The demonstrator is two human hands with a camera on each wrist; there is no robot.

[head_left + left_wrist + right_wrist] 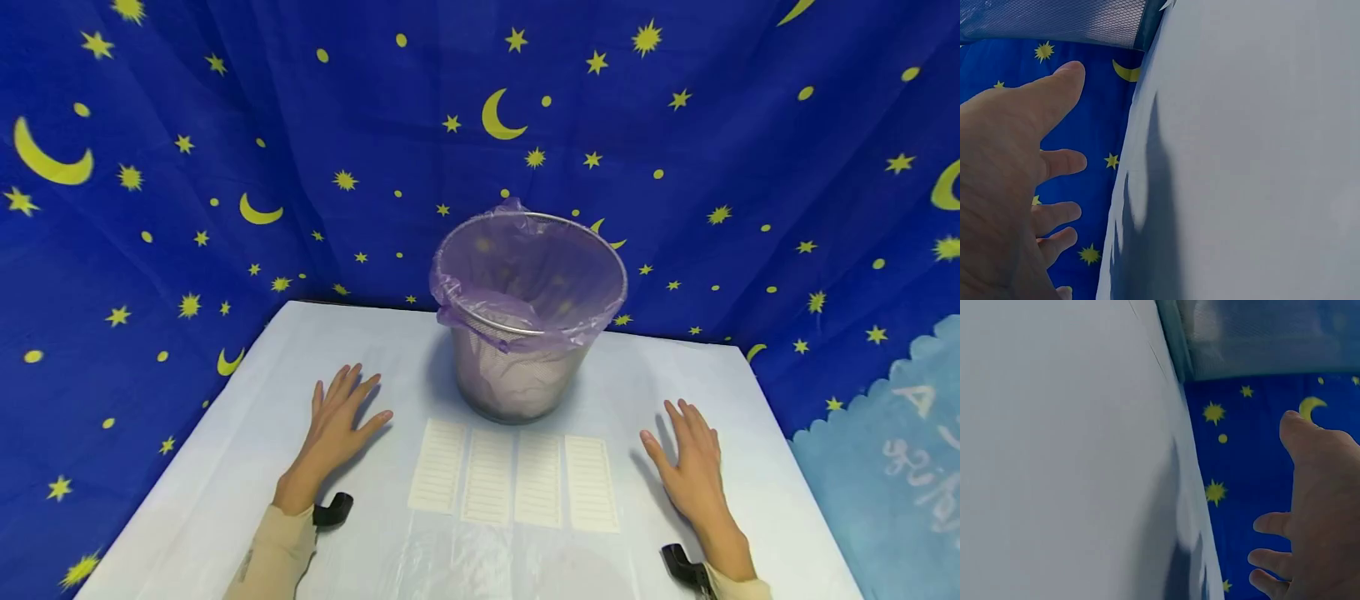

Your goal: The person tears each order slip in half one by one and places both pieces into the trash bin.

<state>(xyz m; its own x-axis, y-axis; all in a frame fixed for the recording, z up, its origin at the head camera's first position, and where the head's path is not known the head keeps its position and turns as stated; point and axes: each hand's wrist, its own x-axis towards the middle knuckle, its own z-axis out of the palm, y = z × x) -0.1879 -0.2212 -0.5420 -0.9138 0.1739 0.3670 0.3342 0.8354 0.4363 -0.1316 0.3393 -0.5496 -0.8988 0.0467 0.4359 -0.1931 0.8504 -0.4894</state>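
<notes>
My left hand [335, 429] is held over the left part of the table with its fingers spread and nothing in it. On the other side, my right hand [692, 467] hovers palm down, fingers extended, also holding nothing. Between the hands lie several white paper strips with printed lines, side by side; the leftmost strip [437, 467] is closest to my left hand and the rightmost strip [592, 483] to my right. Behind them stands a mesh wastebasket [517, 379], lined with a translucent purple bag [525, 250] folded over its rim. Both wrist views show the thumb and fingertips apart from everything.
A white cloth covers the table [360, 342]. Dark blue curtain [405, 108] with yellow stars and moons hangs close behind it and along both sides. At the right is a light blue panel [892, 467] with white lettering.
</notes>
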